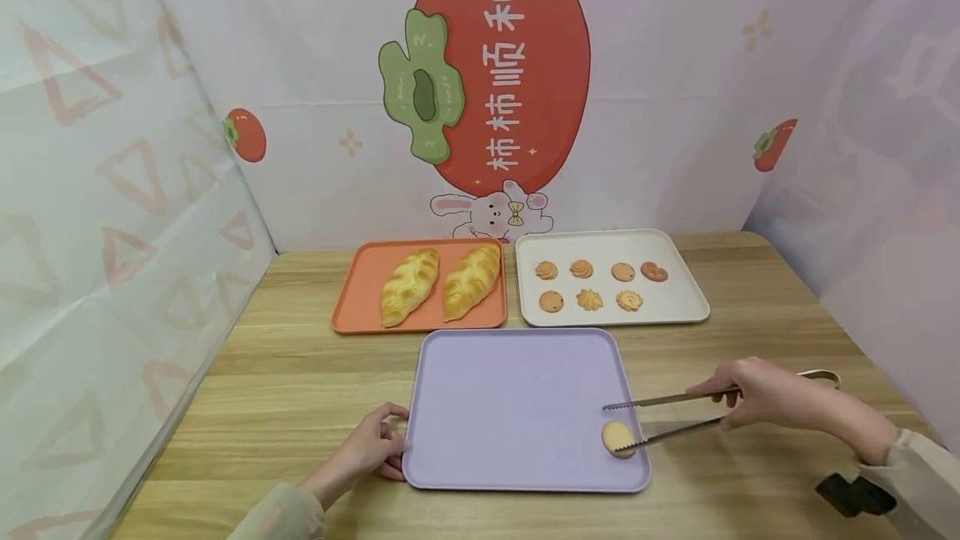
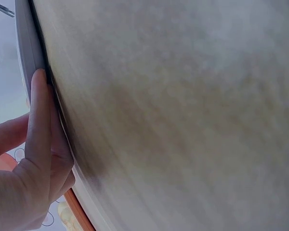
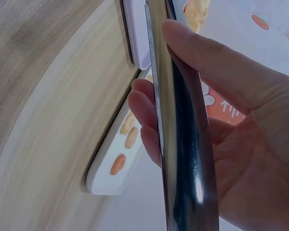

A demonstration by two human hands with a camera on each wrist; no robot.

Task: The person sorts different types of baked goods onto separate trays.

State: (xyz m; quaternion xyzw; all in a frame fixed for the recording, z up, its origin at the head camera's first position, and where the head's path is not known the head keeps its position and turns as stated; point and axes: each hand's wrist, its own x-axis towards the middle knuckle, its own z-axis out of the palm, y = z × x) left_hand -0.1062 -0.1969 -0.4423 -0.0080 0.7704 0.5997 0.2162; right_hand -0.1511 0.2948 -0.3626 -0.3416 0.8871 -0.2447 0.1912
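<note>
The lavender tray (image 1: 517, 407) lies flat at the front of the table. At its left rim, my left hand (image 1: 371, 442) touches the edge with its fingertips; the left wrist view shows one finger (image 2: 38, 110) stretched along the tray's side. My right hand (image 1: 776, 398) holds metal tongs (image 1: 667, 399) between thumb and fingers, their two arms spread apart over the tray's right rim. A round pale cookie (image 1: 616, 433) sits in the tray near its lower right corner. The lower tong tip overlaps the cookie, while the upper tip is apart from it.
Behind stands an orange tray (image 1: 363, 290) with two braided bread loaves (image 1: 410, 286). Beside it, a white tray (image 1: 678, 298) carries several cookies (image 1: 589, 299) in two rows. A printed cloth (image 1: 330, 48) hangs behind and along both sides of the wooden table (image 1: 277, 373).
</note>
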